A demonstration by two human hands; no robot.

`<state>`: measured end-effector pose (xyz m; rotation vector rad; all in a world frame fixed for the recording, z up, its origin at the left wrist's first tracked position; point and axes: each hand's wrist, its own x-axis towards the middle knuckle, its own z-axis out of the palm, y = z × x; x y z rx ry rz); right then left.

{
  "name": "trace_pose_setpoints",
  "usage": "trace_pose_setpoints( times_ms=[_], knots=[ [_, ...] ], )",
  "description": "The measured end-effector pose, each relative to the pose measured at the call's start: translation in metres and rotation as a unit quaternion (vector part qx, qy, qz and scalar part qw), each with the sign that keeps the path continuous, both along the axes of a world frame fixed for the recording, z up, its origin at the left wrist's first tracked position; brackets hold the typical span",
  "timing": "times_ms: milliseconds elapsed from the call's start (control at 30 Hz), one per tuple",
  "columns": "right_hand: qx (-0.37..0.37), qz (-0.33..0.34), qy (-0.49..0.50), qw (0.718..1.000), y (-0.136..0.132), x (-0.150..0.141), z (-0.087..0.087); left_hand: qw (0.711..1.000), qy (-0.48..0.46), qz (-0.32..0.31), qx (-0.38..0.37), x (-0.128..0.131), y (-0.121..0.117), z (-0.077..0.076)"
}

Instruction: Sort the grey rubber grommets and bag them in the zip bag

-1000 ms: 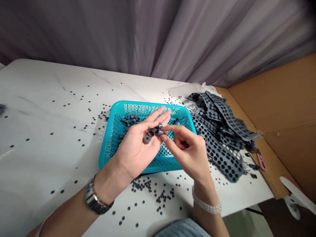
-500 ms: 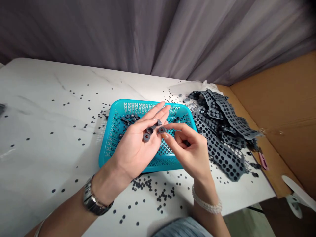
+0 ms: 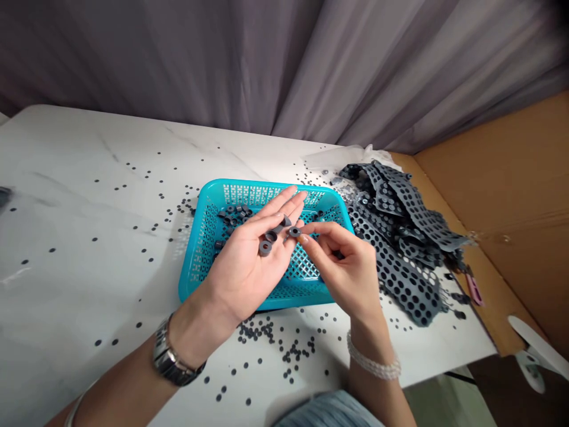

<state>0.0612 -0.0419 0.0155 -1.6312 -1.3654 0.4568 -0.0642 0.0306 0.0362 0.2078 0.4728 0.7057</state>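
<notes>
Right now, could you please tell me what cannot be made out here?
Head view: floor of the turquoise basket, partly hidden by the left hand.
Head view: dark contents of the right hand, mostly covered by its fingers.
Head view: dark thing, cut off by left edge.

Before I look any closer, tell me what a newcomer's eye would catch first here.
Probably the bright turquoise perforated plastic basket mid-picture on the white grey-veined table. Above it, the open left hand bears small, hollow, dark-grey round pieces, while the right hand pinches another such piece. Next come the heaped dark-grey sheets dotted with rounds, right of the basket, and small flat black discs scattered across the tabletop.
</notes>
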Motion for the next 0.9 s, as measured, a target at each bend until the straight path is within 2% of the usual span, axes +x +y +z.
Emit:
trace_pose_setpoints(
  times_ms=[67,167,200,267,333,367,433,467,567,633,667,900],
  knots=[
    [0.008,-0.059,-0.006,0.998,-0.001,0.011,0.000,1.000,0.001,0.006,-0.010,0.000,0.000,0.001],
    [0.029,-0.233,-0.064,0.970,-0.002,0.042,-0.010,1.000,-0.006,0.009,-0.023,0.000,0.000,0.002],
    [0.019,-0.280,-0.096,0.955,-0.001,0.054,-0.016,1.000,-0.009,0.009,-0.028,0.000,0.000,0.002],
    [-0.052,-0.300,-0.162,0.939,-0.001,0.075,-0.027,0.999,-0.012,0.012,-0.036,0.000,0.000,0.003],
    [-0.099,-0.293,-0.200,0.930,-0.001,0.083,-0.034,0.999,-0.014,0.014,-0.041,0.000,-0.001,0.002],
    [-0.092,-0.293,-0.205,0.929,0.000,0.081,-0.034,0.999,-0.013,0.014,-0.042,0.001,-0.002,0.002],
    [-0.031,-0.285,-0.186,0.940,-0.001,0.066,-0.027,0.999,-0.005,0.013,-0.042,0.001,-0.003,0.001],
    [0.003,-0.259,-0.165,0.952,-0.001,0.054,-0.022,0.999,0.002,0.011,-0.041,0.002,-0.004,0.000],
    [0.029,-0.083,-0.102,0.991,-0.001,0.019,-0.005,0.999,0.036,0.005,-0.036,0.004,-0.007,-0.002],
    [0.014,0.004,-0.086,0.996,0.000,0.004,0.000,0.998,0.054,0.000,-0.028,0.005,-0.008,-0.003],
    [0.010,0.023,-0.081,0.996,0.000,0.000,0.001,0.998,0.058,-0.003,-0.025,0.006,-0.008,-0.003],
    [-0.006,0.012,0.009,1.000,0.002,0.007,-0.005,0.998,0.034,-0.025,-0.052,0.006,-0.009,0.001]
  ],
)
